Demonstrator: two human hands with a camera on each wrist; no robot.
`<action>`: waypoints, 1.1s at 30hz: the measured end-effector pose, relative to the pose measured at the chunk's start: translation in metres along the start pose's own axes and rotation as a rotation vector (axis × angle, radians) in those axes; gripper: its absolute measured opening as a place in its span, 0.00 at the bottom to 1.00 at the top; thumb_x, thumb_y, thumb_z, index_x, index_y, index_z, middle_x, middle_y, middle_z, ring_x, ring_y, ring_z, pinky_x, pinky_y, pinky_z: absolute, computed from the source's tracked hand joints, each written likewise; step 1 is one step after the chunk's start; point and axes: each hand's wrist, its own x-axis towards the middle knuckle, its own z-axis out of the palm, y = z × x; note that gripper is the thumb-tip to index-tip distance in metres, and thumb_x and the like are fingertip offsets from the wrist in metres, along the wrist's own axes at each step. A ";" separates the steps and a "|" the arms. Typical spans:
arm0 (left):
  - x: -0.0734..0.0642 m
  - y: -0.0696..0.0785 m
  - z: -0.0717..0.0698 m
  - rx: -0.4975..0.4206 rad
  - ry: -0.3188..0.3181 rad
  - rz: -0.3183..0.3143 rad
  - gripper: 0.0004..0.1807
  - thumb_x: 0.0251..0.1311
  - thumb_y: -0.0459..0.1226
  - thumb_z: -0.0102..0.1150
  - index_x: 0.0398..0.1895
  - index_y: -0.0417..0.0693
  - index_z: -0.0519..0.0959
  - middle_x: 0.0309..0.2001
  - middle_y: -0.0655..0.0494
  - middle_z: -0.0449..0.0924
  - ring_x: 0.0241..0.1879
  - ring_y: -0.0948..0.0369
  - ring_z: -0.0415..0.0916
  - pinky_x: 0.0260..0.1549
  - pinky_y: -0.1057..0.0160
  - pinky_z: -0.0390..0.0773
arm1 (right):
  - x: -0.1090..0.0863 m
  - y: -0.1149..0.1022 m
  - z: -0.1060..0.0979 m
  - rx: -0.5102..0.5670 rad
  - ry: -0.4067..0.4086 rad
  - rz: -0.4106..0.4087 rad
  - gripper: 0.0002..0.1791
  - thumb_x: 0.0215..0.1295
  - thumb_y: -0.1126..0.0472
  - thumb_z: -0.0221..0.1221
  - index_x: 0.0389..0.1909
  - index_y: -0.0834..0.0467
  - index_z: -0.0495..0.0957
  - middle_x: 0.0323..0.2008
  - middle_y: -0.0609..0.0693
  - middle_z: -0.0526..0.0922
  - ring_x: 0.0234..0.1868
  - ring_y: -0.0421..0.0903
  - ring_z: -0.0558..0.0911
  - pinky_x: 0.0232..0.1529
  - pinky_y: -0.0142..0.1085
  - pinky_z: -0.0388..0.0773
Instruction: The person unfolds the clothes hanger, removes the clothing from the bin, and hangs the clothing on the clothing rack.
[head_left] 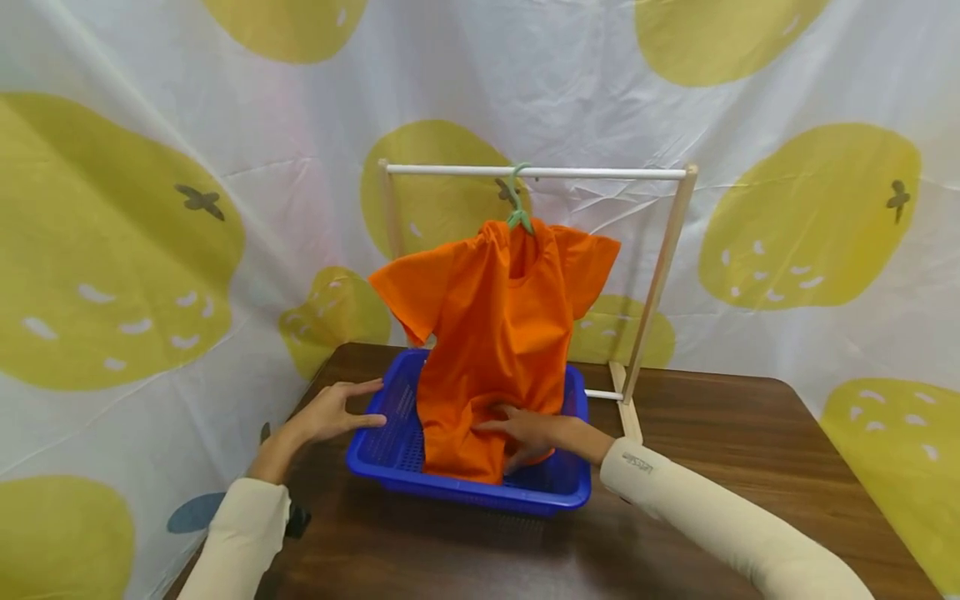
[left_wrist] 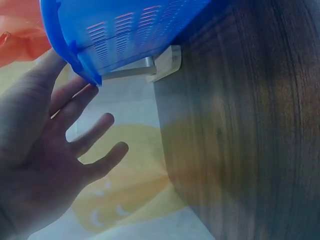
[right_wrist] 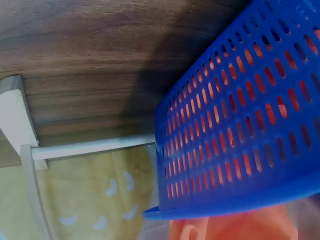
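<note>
An orange T-shirt (head_left: 487, 333) hangs from a green hanger (head_left: 517, 208) hooked over a white rail. Its lower part drops into a blue plastic basket (head_left: 468, 492), bunched inside the rim. My left hand (head_left: 333, 412) is at the basket's left rim, thumb and index finger spread apart. From the left wrist, the other fingers (left_wrist: 95, 135) reach out straight below the basket's edge. My right hand (head_left: 521, 429) rests over the shirt's lower front inside the basket, fingers spread on the cloth. The right wrist view shows mostly the slotted basket wall (right_wrist: 240, 125), with orange cloth behind it.
The small clothes rack has wooden posts (head_left: 660, 283), a white top rail (head_left: 607, 173) and a foot (head_left: 630, 417) behind the basket. All stand on a dark wooden table (head_left: 720, 450). A white curtain (head_left: 270, 217) with yellow fruit prints surrounds the table.
</note>
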 end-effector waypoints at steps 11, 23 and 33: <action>-0.002 -0.003 0.003 -0.047 0.013 -0.048 0.41 0.62 0.53 0.73 0.74 0.45 0.73 0.71 0.42 0.73 0.70 0.37 0.68 0.64 0.36 0.70 | 0.024 0.007 0.015 0.049 0.133 0.024 0.17 0.56 0.71 0.69 0.47 0.55 0.88 0.43 0.49 0.88 0.47 0.47 0.83 0.53 0.35 0.78; 0.001 -0.005 0.004 -0.082 0.021 -0.051 0.41 0.61 0.52 0.74 0.73 0.43 0.74 0.70 0.43 0.74 0.70 0.38 0.69 0.64 0.36 0.71 | 0.023 0.016 -0.017 0.258 0.428 0.193 0.20 0.48 0.78 0.61 0.39 0.58 0.91 0.37 0.52 0.91 0.33 0.45 0.82 0.39 0.31 0.73; 0.001 -0.004 0.004 -0.082 0.016 -0.074 0.41 0.60 0.52 0.74 0.73 0.44 0.73 0.70 0.41 0.74 0.69 0.38 0.69 0.64 0.36 0.70 | 0.029 0.044 -0.078 0.339 0.645 0.455 0.20 0.50 0.74 0.61 0.45 0.62 0.91 0.45 0.60 0.90 0.48 0.62 0.85 0.49 0.43 0.80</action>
